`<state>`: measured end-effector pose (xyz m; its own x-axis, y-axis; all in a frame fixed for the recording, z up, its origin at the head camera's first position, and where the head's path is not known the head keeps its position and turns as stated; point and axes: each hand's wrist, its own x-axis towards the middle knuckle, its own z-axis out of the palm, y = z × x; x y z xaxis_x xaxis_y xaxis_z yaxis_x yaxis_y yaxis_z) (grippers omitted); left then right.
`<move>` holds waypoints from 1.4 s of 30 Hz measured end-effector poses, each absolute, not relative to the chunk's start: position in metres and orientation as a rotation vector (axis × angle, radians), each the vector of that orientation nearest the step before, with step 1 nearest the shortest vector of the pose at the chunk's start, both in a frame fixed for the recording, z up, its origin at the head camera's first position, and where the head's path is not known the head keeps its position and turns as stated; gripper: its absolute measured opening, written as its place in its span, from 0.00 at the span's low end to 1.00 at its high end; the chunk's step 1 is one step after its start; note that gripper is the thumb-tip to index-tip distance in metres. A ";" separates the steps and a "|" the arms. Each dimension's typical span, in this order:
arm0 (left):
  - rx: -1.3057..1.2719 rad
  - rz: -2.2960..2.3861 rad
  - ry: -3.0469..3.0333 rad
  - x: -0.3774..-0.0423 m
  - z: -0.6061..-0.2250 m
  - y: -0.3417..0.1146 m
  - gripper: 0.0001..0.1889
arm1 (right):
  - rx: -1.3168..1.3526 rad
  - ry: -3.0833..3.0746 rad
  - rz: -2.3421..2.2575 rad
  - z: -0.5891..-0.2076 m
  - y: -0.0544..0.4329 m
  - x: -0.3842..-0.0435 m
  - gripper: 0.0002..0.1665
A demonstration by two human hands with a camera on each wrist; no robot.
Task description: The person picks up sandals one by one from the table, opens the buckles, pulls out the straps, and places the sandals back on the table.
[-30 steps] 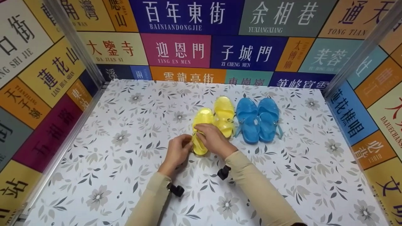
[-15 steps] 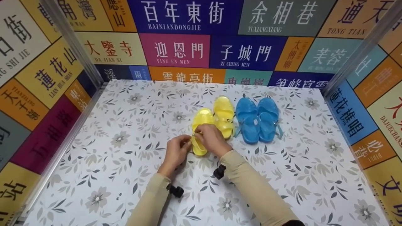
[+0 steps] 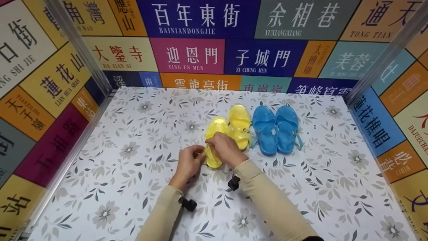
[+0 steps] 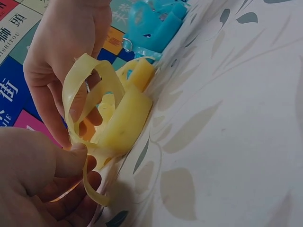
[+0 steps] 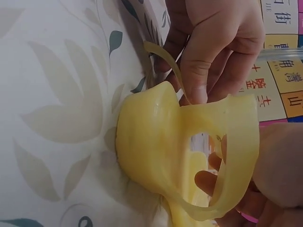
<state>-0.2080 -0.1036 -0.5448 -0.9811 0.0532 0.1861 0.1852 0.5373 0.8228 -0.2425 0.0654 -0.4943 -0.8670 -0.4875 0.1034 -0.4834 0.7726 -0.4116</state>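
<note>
A yellow jelly sandal (image 3: pixel 217 124) lies on the patterned sheet between both hands, toe pointing away. My left hand (image 3: pixel 189 163) is at its left side, thumb and finger pinching the loose end of its ankle strap (image 4: pixel 96 195), clearest in the left wrist view. From the right, my right hand (image 3: pixel 226 149) reaches over the sandal and holds the strap near the front with curled fingers. The strap loops above the heel in both wrist views. The right fingertips are partly hidden behind the strap, so the buckle hardly shows.
A second yellow sandal (image 3: pixel 239 115) lies just right of the first. Beside it is a pair of blue sandals (image 3: pixel 264 115), side by side. The floral sheet (image 3: pixel 133 187) covers the surface, with sign-printed walls (image 3: pixel 187 55) at the back and sides.
My right hand has shifted slightly on the strap, its fingers drawn closer together at the sandal's left edge. The left hand keeps its pinch, and the sandals stay in place.
</note>
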 end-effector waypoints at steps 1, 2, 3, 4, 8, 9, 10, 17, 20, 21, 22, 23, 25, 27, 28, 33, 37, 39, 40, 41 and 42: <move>-0.206 -1.436 -2.632 -0.208 -0.545 -0.103 0.06 | -0.829 2.949 -0.660 -0.494 0.065 -0.242 0.18; -0.207 -1.437 -2.634 -0.208 -0.545 -0.103 0.06 | -0.845 2.950 -0.648 -0.494 0.065 -0.242 0.18; -0.209 -1.442 -2.636 -0.208 -0.545 -0.103 0.06 | -0.859 2.955 -0.630 -0.494 0.064 -0.242 0.18; -0.208 -1.449 -2.638 -0.208 -0.544 -0.103 0.07 | -0.870 2.961 -0.613 -0.493 0.064 -0.241 0.17; -0.212 -1.451 -2.641 -0.208 -0.543 -0.103 0.07 | -0.926 2.993 -0.543 -0.493 0.061 -0.241 0.13; -0.217 -1.451 -2.638 -0.208 -0.542 -0.103 0.07 | -0.943 3.001 -0.523 -0.492 0.061 -0.240 0.13; -0.224 -1.449 -2.635 -0.208 -0.542 -0.103 0.08 | -0.955 3.008 -0.506 -0.492 0.060 -0.240 0.12; -0.243 -1.464 -2.629 -0.209 -0.537 -0.104 0.08 | -1.001 3.050 -0.376 -0.490 0.056 -0.241 0.11; -0.242 -1.458 -2.628 -0.210 -0.537 -0.104 0.08 | -1.024 3.099 -0.316 -0.491 0.055 -0.241 0.10; -0.243 -1.456 -2.627 -0.210 -0.537 -0.104 0.08 | -1.032 3.115 -0.303 -0.491 0.055 -0.241 0.10; -0.246 -1.450 -2.623 -0.210 -0.537 -0.104 0.08 | -1.043 3.131 -0.291 -0.491 0.055 -0.241 0.11; -0.249 -1.448 -2.621 -0.210 -0.538 -0.104 0.07 | -1.053 3.145 -0.282 -0.492 0.055 -0.241 0.11; -0.257 -1.433 -2.621 -0.210 -0.539 -0.104 0.07 | -1.068 3.160 -0.271 -0.492 0.054 -0.241 0.12; -0.268 -1.421 -2.613 -0.210 -0.540 -0.105 0.07 | -1.076 3.159 -0.266 -0.493 0.054 -0.241 0.13; -0.268 -1.417 -2.613 -0.210 -0.541 -0.105 0.07 | -1.077 3.153 -0.267 -0.493 0.054 -0.241 0.13; -0.256 -1.426 -2.604 -0.208 -0.542 -0.108 0.06 | -1.042 3.070 -0.389 -0.494 0.056 -0.242 0.13; -0.242 -1.471 -2.595 -0.209 -0.542 -0.110 0.07 | -1.018 2.987 -0.559 -0.495 0.060 -0.246 0.11; -0.244 -1.482 -2.586 -0.209 -0.543 -0.110 0.07 | -1.031 2.954 -0.638 -0.496 0.063 -0.247 0.11; -0.242 -1.487 -2.584 -0.210 -0.543 -0.111 0.07 | -1.044 2.941 -0.672 -0.496 0.064 -0.248 0.10; -0.241 -1.492 -2.580 -0.210 -0.543 -0.111 0.07 | -1.058 2.929 -0.709 -0.497 0.065 -0.248 0.10; -0.238 -1.496 -2.577 -0.210 -0.544 -0.111 0.07 | -1.061 2.915 -0.745 -0.497 0.066 -0.249 0.09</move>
<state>-0.2097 -0.1109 -0.5436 -0.9758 0.0603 0.2103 0.2126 0.4892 0.8459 -0.2490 0.0660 -0.4974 -0.7778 -0.5959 0.1996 -0.6186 0.6700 -0.4103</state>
